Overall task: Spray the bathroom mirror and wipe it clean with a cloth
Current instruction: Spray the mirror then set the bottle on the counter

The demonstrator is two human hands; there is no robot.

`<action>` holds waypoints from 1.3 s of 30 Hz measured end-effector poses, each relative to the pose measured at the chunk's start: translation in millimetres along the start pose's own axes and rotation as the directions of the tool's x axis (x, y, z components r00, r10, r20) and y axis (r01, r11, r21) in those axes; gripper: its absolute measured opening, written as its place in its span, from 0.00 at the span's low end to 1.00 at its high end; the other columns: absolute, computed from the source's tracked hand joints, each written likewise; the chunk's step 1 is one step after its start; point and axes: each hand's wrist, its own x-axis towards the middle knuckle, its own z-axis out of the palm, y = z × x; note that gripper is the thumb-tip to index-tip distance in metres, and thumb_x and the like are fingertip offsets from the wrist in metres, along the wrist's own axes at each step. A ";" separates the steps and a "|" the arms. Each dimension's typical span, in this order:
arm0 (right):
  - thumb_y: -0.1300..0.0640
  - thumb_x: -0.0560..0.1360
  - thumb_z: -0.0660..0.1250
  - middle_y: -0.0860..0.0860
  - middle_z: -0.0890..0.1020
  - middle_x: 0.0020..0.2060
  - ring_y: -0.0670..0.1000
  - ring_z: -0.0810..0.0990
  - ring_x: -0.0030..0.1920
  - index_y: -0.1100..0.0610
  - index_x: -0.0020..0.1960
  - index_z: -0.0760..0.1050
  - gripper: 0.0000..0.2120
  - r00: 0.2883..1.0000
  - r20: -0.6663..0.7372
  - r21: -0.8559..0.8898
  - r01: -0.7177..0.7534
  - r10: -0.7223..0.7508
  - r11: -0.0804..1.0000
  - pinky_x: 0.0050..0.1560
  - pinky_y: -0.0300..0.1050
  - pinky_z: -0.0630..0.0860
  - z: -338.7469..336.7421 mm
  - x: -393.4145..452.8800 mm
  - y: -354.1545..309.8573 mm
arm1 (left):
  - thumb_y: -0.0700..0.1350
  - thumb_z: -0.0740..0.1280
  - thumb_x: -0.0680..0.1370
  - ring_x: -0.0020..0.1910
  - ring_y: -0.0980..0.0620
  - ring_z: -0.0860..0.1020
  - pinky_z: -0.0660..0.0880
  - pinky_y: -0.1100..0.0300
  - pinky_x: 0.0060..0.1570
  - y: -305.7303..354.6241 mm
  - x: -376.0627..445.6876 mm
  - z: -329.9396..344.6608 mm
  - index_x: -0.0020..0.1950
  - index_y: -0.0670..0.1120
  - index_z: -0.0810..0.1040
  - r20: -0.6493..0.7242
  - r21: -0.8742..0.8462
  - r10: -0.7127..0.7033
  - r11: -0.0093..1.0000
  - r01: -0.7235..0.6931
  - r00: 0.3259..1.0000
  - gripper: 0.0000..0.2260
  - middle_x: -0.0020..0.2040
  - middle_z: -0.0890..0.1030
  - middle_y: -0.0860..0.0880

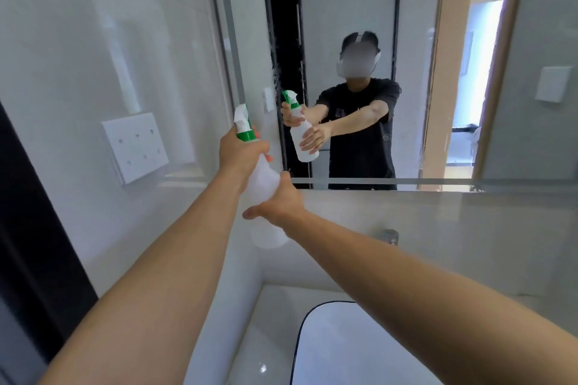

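Note:
A white spray bottle [264, 178] with a green and white trigger head is held up in front of the bathroom mirror [406, 25], nozzle towards the glass near its left edge. My left hand [239, 155] grips the bottle's neck just under the trigger. My right hand [281, 201] wraps round the bottle's body lower down. Droplets and streaks show on the left part of the mirror. The mirror reflects me holding the bottle with both arms stretched out. No cloth is in view.
A white socket plate [136, 147] sits on the tiled wall to the left. Below are a white counter [250, 337] and a black-rimmed basin [344, 347]. A chrome tap [389, 236] stands behind the basin. A dark door edge [31, 228] runs along the far left.

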 end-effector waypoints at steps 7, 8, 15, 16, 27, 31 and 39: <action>0.56 0.62 0.82 0.52 0.76 0.54 0.54 0.76 0.52 0.54 0.63 0.63 0.38 0.999 -0.025 0.014 -0.033 0.033 0.999 0.51 0.50 0.78 8.8 -9.0 17.4 | 0.31 0.69 0.66 0.26 0.52 0.79 0.79 0.54 0.38 -14.3 -9.8 0.9 0.45 0.44 0.76 0.022 -0.002 -0.034 0.999 0.034 0.999 0.12 0.40 0.78 0.44; 0.56 0.62 0.82 0.52 0.76 0.54 0.54 0.76 0.53 0.54 0.63 0.63 0.38 0.999 -0.029 0.008 -0.037 0.037 0.999 0.52 0.51 0.78 8.8 -9.0 19.7 | 0.31 0.69 0.66 0.27 0.51 0.79 0.79 0.55 0.38 -15.8 -10.9 2.0 0.45 0.44 0.77 0.036 -0.010 -0.042 0.999 0.042 0.998 0.12 0.40 0.78 0.44; 0.55 0.62 0.83 0.52 0.77 0.55 0.54 0.76 0.54 0.53 0.64 0.63 0.39 0.995 -0.078 0.023 -0.059 0.060 0.998 0.51 0.50 0.78 -6.1 -6.1 32.2 | 0.31 0.71 0.70 0.35 0.48 0.84 0.80 0.58 0.37 -19.3 -12.5 23.4 0.63 0.44 0.75 0.176 -0.023 -0.048 0.998 0.053 0.983 0.22 0.56 0.80 0.47; 0.55 0.62 0.83 0.52 0.77 0.55 0.54 0.76 0.54 0.53 0.64 0.63 0.39 0.994 -0.092 0.028 -0.060 0.062 0.998 0.50 0.50 0.77 -10.7 -5.4 33.7 | 0.31 0.71 0.70 0.33 0.50 0.83 0.80 0.59 0.35 -17.4 -13.0 29.2 0.62 0.43 0.75 0.189 -0.024 -0.032 0.999 0.037 0.982 0.22 0.56 0.80 0.47; 0.54 0.60 0.82 0.51 0.77 0.54 0.56 0.77 0.56 0.51 0.61 0.62 0.38 0.946 -0.314 0.048 -0.071 0.083 0.996 0.52 0.55 0.79 -94.3 -0.2 59.7 | 0.32 0.72 0.61 0.38 0.48 0.80 0.80 0.53 0.36 8.7 -20.1 129.5 0.43 0.46 0.78 0.342 -0.017 0.025 1.000 -0.020 0.939 0.15 0.38 0.79 0.47; 0.56 0.61 0.82 0.50 0.77 0.53 0.55 0.77 0.54 0.52 0.59 0.62 0.36 0.921 -0.382 0.093 -0.048 0.080 0.994 0.48 0.51 0.76 -135.6 -3.2 68.9 | 0.29 0.70 0.65 0.39 0.52 0.85 0.83 0.56 0.38 21.6 -25.7 174.7 0.53 0.43 0.79 0.461 -0.121 0.079 0.992 -0.025 0.884 0.19 0.46 0.83 0.41; 0.57 0.62 0.82 0.51 0.76 0.53 0.54 0.75 0.53 0.53 0.62 0.63 0.37 0.853 -0.514 0.112 -0.039 0.092 0.993 0.46 0.48 0.74 -215.3 -13.9 81.2 | 0.28 0.70 0.70 0.39 0.46 0.79 0.79 0.60 0.30 56.8 -47.3 256.6 0.52 0.41 0.78 0.558 -0.165 0.149 0.984 -0.066 0.816 0.14 0.46 0.78 0.41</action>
